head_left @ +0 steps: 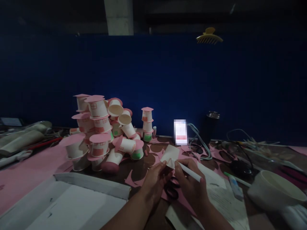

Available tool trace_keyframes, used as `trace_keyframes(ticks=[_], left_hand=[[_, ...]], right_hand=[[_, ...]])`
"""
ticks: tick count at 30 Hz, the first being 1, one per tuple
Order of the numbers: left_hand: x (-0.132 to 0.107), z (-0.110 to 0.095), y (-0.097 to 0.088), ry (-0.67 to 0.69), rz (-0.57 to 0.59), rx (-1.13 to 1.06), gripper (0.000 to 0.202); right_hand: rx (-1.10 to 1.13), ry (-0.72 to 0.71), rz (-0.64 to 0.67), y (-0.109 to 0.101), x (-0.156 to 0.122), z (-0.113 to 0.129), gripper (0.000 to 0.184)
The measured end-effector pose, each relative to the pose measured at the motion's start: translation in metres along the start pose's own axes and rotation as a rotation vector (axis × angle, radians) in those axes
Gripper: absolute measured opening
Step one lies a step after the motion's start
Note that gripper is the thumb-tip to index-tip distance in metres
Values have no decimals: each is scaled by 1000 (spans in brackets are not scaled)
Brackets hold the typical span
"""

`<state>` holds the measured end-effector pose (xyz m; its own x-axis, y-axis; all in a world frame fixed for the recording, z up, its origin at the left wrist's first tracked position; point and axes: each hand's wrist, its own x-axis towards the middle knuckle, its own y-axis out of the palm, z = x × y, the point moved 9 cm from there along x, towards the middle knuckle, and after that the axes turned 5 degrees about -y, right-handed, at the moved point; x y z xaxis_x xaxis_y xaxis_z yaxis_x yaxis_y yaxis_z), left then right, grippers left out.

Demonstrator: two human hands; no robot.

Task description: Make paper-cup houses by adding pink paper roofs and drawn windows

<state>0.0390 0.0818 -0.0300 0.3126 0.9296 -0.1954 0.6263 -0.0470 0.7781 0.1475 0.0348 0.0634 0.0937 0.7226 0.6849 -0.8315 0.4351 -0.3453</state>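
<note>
My left hand (153, 179) pinches a small folded piece of white paper (170, 163) between thumb and fingers, just above the table. My right hand (192, 182) is closed round a slim white pen (190, 172), its front end close to the paper. The right thumb and forefinger meet near the paper's right edge; whether they also touch it I cannot tell. Behind the hands lies a cream paper strip (170, 151). Below and between them show the black handles of scissors (172, 188), the blades hidden.
Stacked paper cups (102, 124) with pink paper roofs stand and lean at left, beside a single cup tower (147, 124). A white box tray (91, 188) is front left. Pink scraps (134, 179), a lit phone (180, 132), a dark flask (211, 127) and a white mug (273, 191) surround the hands.
</note>
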Motion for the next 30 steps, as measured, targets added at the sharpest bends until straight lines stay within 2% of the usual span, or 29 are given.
trace_keyframes(ticks=[7,24,30], left_hand=[[1,0,1,-4,15,-17,16],[3,2,-4,-28,-34,-87,10],[-1,1,-1,-29,-43,-99,9]], right_hand=[[-10,11,11,1,0,1,12],[19,64,15,2,-1,-5,13],[23,64,19,2,-2,-4,13]])
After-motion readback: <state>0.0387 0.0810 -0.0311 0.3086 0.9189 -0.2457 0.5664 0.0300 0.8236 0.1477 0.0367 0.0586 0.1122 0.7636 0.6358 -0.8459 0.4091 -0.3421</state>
